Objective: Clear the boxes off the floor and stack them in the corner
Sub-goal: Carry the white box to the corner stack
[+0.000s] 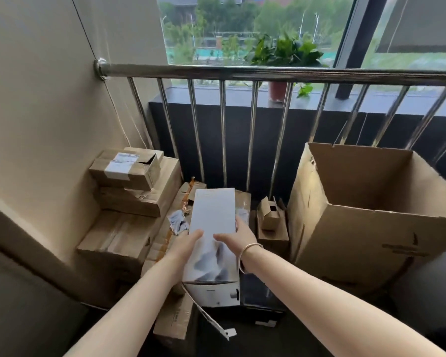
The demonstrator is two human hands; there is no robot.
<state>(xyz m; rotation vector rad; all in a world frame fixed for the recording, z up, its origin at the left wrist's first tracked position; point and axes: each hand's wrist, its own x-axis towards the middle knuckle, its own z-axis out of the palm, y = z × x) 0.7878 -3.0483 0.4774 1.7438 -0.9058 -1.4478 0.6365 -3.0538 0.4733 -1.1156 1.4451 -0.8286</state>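
Observation:
I hold a long white box [213, 215] in the air over the floor, lengthwise away from me. My left hand [184, 244] grips its left side and my right hand [238, 234] grips its right side, thumbs on top. One end flap of the box hangs open below. In the corner at the left stands a stack of brown cardboard boxes [129, 199], the top one [125, 167] bearing a white label. More flattened and small brown boxes [272, 222] lie on the floor under and behind the white box.
A large open cardboard box [371, 228] stands on the right. A steel railing [242, 73] runs across behind the boxes, with a potted plant [281, 57] on the sill beyond. The beige wall [36, 112] closes the left side.

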